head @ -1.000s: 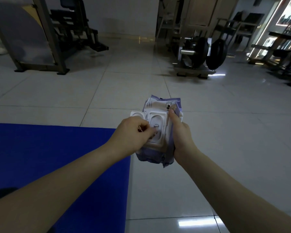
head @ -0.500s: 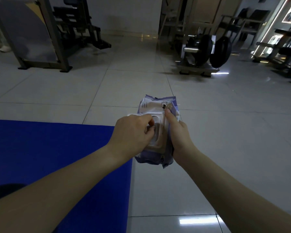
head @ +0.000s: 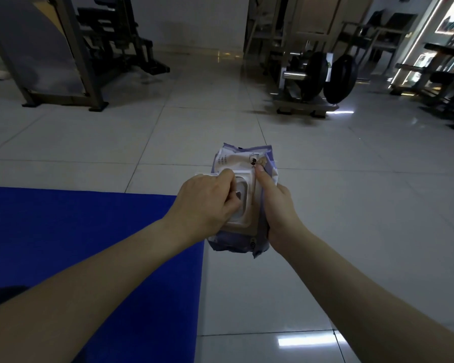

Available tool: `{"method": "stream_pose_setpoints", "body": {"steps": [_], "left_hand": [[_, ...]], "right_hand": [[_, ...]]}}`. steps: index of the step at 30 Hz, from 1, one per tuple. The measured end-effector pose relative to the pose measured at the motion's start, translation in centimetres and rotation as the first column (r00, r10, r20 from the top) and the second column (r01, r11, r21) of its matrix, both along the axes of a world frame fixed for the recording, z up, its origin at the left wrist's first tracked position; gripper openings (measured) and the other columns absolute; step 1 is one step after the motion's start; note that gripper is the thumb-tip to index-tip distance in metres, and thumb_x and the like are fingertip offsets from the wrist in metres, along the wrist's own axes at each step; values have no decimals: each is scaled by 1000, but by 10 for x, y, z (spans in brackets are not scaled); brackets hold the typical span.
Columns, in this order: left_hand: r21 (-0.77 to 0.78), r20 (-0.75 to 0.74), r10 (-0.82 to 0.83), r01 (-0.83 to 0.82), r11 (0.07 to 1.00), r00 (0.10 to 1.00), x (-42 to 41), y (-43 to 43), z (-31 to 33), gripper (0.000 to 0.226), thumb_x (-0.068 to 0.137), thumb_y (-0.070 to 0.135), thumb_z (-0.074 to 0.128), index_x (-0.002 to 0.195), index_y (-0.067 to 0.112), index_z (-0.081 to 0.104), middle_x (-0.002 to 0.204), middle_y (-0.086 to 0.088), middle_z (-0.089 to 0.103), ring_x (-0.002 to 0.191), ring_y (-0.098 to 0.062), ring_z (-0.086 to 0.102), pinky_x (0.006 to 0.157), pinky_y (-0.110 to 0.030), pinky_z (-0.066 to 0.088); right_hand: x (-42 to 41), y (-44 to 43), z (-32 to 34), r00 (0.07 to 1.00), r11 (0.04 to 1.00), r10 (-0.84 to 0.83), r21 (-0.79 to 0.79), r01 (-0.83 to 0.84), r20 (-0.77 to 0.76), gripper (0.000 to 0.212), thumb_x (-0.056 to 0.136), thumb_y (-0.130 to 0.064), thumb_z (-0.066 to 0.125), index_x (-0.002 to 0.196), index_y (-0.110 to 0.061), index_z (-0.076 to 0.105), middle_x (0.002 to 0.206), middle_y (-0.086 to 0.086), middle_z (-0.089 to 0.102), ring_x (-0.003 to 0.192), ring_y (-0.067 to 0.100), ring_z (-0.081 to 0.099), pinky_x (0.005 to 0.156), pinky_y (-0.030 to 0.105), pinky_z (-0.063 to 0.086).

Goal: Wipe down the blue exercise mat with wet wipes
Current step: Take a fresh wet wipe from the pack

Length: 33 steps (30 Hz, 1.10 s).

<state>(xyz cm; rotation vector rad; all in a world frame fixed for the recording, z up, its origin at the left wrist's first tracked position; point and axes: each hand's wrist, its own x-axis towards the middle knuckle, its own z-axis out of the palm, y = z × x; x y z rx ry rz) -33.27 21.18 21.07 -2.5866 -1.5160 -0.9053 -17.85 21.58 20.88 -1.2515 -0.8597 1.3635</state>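
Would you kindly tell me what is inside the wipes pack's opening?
The left hand pinches at the oval opening of the pack, held by the right hand. Only a dark gap shows; any wipe is hidden by that hand.

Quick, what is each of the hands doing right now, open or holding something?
Left hand: fingers curled at the opening of the pack; whether they pinch anything cannot be told.
Right hand: grips the pack from its side.

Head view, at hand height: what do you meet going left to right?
blue exercise mat → left hand → wet wipes pack → right hand
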Motion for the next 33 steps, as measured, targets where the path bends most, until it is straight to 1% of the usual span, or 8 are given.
{"method": "stream_pose_setpoints", "body": {"steps": [3,6,9,14,17,24,30,33], "left_hand": [[-74,17,-65,66,995,998,-3,-2,4,12,98,24,50,88,19,47,68,4,50,62,-14,48,57,-32,40],[-96,69,-110,116,989,992,-2,-9,6,12,99,25,49,88,21,47,75,6,51,68,-12,48,59,-26,38],[-138,250,-78,115,984,965,-4,-10,6,11,97,27,50,87,22,48,85,9,49,76,-10,47,63,-23,39],[-216,399,-50,146,965,916,-4,-8,12,11,99,21,51,88,20,51,84,1,58,70,-16,53,62,-38,50],[-249,475,-31,168,954,879,-4,-11,21,11,96,14,55,85,14,55,74,-1,58,62,-10,50,57,-30,47],[-353,743,110,248,902,660,-7,-6,42,20,95,-6,52,82,6,60,63,5,62,58,-5,56,60,-15,48],[-293,842,167,175,940,513,-17,2,59,23,97,0,53,81,13,62,75,3,64,72,-6,63,74,-17,54],[-347,892,283,132,929,353,-28,8,66,17,101,9,51,89,14,62,87,-2,66,77,-9,65,71,-20,55]], "right_hand": [[3,1,2,999,998,-41,-38,41,-14,37,95,-49,61,111,-16,69,100,6,77,90,23,74,68,31,57],[7,3,3,997,996,-70,-65,68,-22,39,94,-50,62,108,-15,69,92,4,78,83,21,75,62,28,56],[7,4,2,998,996,-61,-63,61,-10,42,94,-51,63,110,-13,71,90,5,78,80,21,76,62,29,59],[5,4,-3,999,998,-18,-64,20,35,43,96,-52,60,110,-13,70,92,7,78,85,24,76,78,38,62],[4,6,-9,999,998,-6,-68,10,52,43,96,-52,59,110,-13,71,95,7,78,90,25,76,86,42,61],[7,10,-23,996,990,-41,-128,52,84,42,95,-53,61,107,-14,70,101,7,76,93,26,73,84,39,60],[9,11,-37,977,982,-26,-176,64,212,56,90,-57,63,115,-6,67,107,13,72,98,30,69,91,43,57],[11,9,-40,967,977,-15,-202,68,253,59,91,-59,61,113,-4,66,104,14,71,96,29,68,85,38,55]]}}
